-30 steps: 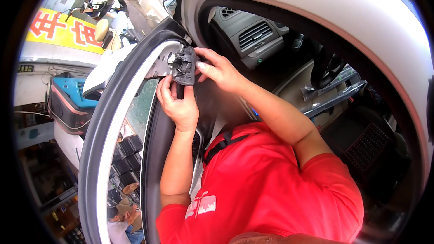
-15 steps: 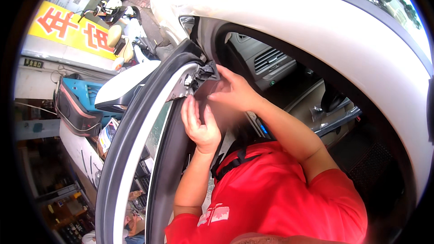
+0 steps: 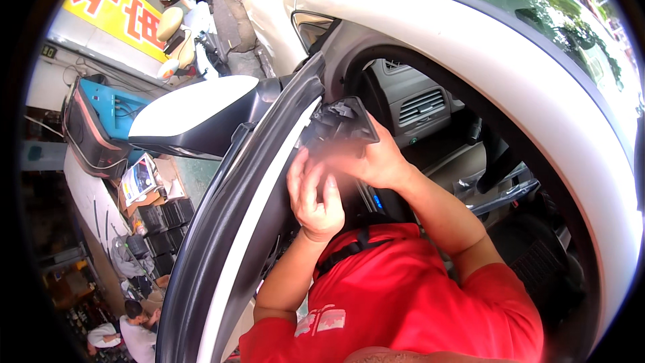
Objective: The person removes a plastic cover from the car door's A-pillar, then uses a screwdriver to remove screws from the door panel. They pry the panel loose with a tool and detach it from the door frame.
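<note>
In the opened car door's front upper corner, a dark triangular plastic trim cover (image 3: 363,119) stands tilted away from the white-and-black door frame (image 3: 232,262). My right hand (image 3: 381,161) grips the cover from the cabin side, its fingers partly hidden and blurred. Just below the cover is my left hand (image 3: 316,205), fingers loosely bent and apart, tips near the frame's inner edge. Nothing shows in that palm. Some grey fittings (image 3: 327,115) are visible beside the cover. Outside the door is the white side mirror (image 3: 195,113).
The car's white roof edge (image 3: 470,40) arches over the door opening at right. Inside are a dashboard vent (image 3: 422,107) and a steering wheel (image 3: 498,154). A blue and black case (image 3: 114,121) and a parked scooter (image 3: 195,37) are at left. Two people sit lower left.
The trim cover has tilted further out from the door corner toward the cabin, with my right hand on it. My view has shifted, and more of the mirror shows.
</note>
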`<state>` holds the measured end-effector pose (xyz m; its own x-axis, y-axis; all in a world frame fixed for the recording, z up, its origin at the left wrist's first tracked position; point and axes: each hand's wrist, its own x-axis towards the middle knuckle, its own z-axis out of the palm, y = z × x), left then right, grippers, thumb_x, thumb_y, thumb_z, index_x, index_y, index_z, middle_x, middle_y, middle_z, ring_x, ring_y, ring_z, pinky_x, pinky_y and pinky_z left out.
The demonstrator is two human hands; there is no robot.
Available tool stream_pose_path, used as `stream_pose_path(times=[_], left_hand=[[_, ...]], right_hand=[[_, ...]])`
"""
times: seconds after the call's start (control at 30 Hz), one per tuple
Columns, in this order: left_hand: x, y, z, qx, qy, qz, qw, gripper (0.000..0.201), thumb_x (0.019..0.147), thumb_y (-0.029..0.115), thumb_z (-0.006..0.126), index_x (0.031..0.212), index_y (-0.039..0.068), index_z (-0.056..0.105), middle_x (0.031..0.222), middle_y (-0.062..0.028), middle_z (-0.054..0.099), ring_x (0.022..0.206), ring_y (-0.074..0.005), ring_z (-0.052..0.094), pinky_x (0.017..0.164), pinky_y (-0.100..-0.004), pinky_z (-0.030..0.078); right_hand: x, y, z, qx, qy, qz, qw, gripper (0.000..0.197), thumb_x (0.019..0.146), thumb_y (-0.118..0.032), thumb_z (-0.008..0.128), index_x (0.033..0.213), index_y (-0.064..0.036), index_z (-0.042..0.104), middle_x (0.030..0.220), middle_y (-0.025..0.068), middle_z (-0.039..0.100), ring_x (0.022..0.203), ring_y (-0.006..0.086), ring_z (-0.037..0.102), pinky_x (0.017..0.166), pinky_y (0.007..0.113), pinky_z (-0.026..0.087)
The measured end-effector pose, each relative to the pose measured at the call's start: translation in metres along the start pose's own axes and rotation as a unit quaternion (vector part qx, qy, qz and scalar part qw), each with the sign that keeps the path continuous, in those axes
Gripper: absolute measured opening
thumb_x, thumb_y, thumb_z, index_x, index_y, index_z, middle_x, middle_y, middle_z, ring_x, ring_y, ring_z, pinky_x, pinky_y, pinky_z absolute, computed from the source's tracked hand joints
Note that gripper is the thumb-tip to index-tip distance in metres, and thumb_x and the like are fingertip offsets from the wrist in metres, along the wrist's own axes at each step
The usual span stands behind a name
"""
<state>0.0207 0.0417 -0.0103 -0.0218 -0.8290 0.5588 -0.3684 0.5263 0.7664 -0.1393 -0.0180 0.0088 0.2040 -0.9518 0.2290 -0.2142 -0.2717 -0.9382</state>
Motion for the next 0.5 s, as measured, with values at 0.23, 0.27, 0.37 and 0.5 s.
stream_pose_path(times=[0.23, 0.27, 0.37, 0.5], left_hand=[[0.001, 0.0, -0.009, -0.013, 0.044, -0.036, 0.998, 0.026, 0.089, 0.003, 0.057, 0.111, -0.01, 0.057, 0.135, -0.0305, 0.047, 0.119, -0.042, 0.055, 0.099, -0.0452, 0.049], [0.003, -0.001, -0.01, -0.009, 0.044, -0.029, 0.999, 0.026, 0.088, 0.003, 0.057, 0.111, -0.01, 0.057, 0.134, -0.0306, 0.047, 0.119, -0.0419, 0.055, 0.099, -0.0451, 0.049], [0.003, 0.001, -0.016, 0.01, 0.04, -0.043, 0.998, 0.026, 0.088, 0.003, 0.057, 0.111, -0.01, 0.057, 0.131, -0.0308, 0.049, 0.118, -0.042, 0.055, 0.098, -0.045, 0.049], [0.001, 0.001, -0.035, 0.064, 0.032, -0.013, 0.997, 0.022, 0.087, -0.001, 0.056, 0.107, -0.009, 0.058, 0.121, -0.0277, 0.056, 0.112, -0.0426, 0.058, 0.094, -0.0479, 0.049]], right_hand=[[0.002, -0.014, 0.009, -0.112, -0.002, 0.002, 0.994, 0.092, 0.069, -0.018, 0.083, 0.143, 0.0016, 0.03, 0.135, 0.023, 0.044, 0.1, 0.0373, 0.061, 0.082, 0.039, 0.052], [0.0, -0.01, 0.011, -0.117, 0.012, -0.011, 0.993, 0.093, 0.069, -0.018, 0.083, 0.143, 0.0015, 0.03, 0.135, 0.0229, 0.044, 0.099, 0.0372, 0.061, 0.082, 0.039, 0.052], [-0.004, -0.015, 0.014, -0.096, 0.006, 0.015, 0.995, 0.095, 0.068, -0.019, 0.083, 0.143, 0.0012, 0.028, 0.135, 0.0237, 0.044, 0.112, 0.0408, 0.057, 0.09, 0.041, 0.051], [-0.014, -0.009, 0.03, -0.094, 0.078, 0.046, 0.991, 0.095, 0.068, -0.022, 0.084, 0.14, 0.0037, 0.029, 0.133, 0.0264, 0.044, 0.115, 0.0419, 0.055, 0.094, 0.043, 0.05]])
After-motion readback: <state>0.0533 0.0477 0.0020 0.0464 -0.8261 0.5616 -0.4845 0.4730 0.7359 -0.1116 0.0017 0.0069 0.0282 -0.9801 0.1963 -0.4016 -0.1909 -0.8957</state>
